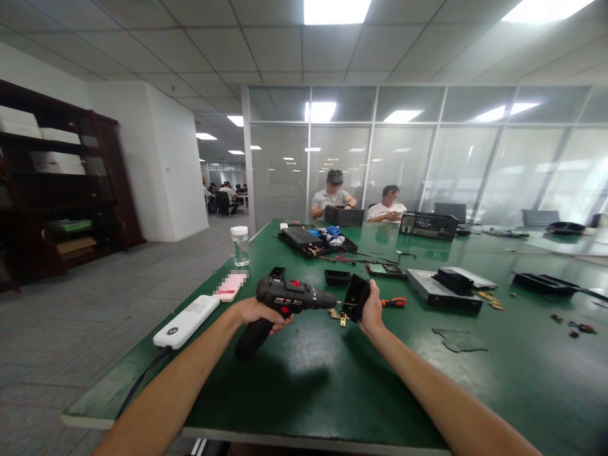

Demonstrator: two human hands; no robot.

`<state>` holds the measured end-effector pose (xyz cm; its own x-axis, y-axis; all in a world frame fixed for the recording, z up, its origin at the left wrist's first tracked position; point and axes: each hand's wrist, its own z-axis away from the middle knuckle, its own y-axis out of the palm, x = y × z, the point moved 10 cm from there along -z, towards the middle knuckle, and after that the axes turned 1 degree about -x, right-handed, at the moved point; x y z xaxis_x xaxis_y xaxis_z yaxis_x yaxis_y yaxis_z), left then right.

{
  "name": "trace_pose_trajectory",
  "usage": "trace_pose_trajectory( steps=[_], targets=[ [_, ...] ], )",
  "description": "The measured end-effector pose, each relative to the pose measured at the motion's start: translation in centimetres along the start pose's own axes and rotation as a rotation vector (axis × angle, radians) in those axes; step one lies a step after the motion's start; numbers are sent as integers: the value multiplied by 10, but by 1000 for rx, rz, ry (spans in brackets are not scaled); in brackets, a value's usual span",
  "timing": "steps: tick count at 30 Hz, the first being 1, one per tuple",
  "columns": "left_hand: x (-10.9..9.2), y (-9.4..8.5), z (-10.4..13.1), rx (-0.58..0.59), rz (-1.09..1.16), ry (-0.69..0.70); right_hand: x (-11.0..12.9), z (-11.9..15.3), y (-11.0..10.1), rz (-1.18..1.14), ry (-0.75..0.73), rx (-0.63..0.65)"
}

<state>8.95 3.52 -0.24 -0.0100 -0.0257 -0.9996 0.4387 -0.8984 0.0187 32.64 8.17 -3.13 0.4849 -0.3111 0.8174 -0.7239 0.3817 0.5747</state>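
Observation:
My left hand (261, 314) is wrapped round the grip of a black cordless drill (285, 295) with red details, which points to the right. The drill's thin bit reaches the face of a small black box-shaped part (355, 297). My right hand (373, 311) holds that part tilted above the table, fingers round its right side. Several brass-coloured pieces (342, 318) lie on the table below the bit. Just right of my right hand is a tool with an orange and black handle (395, 303). A black open tray (337, 277) sits behind the drill's front end.
On the green table (304, 405) are a white power strip (187, 322), a phone (231, 286), a clear jar (240, 247), a silver metal box (441, 294), a glass-like shard (458, 341) and a black tray (546, 285). Two people (332, 197) sit across the table.

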Motion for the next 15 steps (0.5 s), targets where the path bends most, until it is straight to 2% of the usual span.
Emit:
trace_pose_trajectory(
  steps=[15],
  targets=[
    [1,-3,1,-17,5,-4,6,2,0,-30,-20,-12]
  ],
)
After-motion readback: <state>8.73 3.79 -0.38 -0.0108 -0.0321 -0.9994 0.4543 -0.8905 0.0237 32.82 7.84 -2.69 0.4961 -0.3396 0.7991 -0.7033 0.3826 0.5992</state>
